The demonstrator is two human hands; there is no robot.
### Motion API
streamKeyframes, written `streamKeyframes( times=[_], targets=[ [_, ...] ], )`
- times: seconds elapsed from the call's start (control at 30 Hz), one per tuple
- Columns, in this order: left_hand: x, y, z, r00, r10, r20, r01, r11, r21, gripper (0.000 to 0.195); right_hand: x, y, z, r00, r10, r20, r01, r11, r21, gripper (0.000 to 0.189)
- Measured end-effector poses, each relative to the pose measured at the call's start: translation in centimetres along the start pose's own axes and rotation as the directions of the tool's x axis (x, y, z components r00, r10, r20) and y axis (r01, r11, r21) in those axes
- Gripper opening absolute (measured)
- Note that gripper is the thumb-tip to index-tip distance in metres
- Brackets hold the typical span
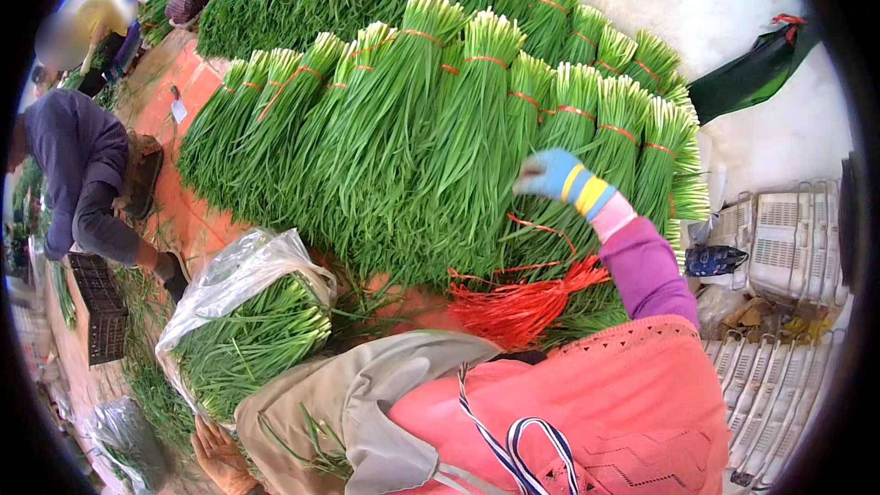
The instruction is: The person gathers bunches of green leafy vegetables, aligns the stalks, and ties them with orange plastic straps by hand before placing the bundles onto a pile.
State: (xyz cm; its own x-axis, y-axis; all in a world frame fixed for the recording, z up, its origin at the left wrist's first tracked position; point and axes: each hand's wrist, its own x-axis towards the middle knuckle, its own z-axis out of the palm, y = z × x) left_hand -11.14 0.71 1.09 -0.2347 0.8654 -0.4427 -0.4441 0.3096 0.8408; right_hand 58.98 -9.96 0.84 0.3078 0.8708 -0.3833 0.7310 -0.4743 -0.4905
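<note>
My right hand [550, 177], in a blue glove with yellow bands, is over the leaves of the tied garlic chive bundles [412, 124]. Its bare fingertips are bunched and blurred, so whether they pinch anything is unclear. Below it lies a sheaf of red plastic ties [529, 302], one loose strand trailing over the leaves. To the left of my lap, a clear plastic bag [234, 275] partly wraps loose chives [254, 337]. An orange-tan hand [220, 454] is at the bag's lower edge; whether it is my left hand is not clear.
Another person [75, 158] sits at the left beside a black plastic crate [100, 309]. More people are at the upper left. White plastic crates [790, 240] stand at the right, near a dark green cloth or bag [749, 75]. Another filled plastic bag [127, 440] is at the lower left.
</note>
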Motion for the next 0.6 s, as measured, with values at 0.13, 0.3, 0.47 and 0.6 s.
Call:
streamKeyframes(
  times=[0.13,0.3,0.47,0.6],
  targets=[
    [0.5,-0.3,0.4,0.988,-0.066,0.142,0.080,0.992,-0.095,0.046,-0.2,0.6,3.1,0.955,0.289,0.073,-0.231,0.872,-0.431,0.059],
    [-2.9,-0.2,0.6,0.981,-0.028,0.189,0.056,0.988,-0.141,0.044,1.0,0.7,6.7,0.918,0.313,0.243,-0.124,0.809,-0.575,0.050],
    [-6.5,-0.2,2.5,0.989,0.047,0.139,-0.041,0.998,-0.050,0.041,-0.2,-9.9,3.5,0.963,0.084,0.258,-0.111,0.989,0.093,0.034],
    [-8.3,-0.5,6.2,0.974,0.098,0.203,-0.100,0.995,0.000,0.042,-1.7,-16.9,1.0,0.957,-0.214,0.195,0.028,0.738,0.674,0.021]
  ],
)
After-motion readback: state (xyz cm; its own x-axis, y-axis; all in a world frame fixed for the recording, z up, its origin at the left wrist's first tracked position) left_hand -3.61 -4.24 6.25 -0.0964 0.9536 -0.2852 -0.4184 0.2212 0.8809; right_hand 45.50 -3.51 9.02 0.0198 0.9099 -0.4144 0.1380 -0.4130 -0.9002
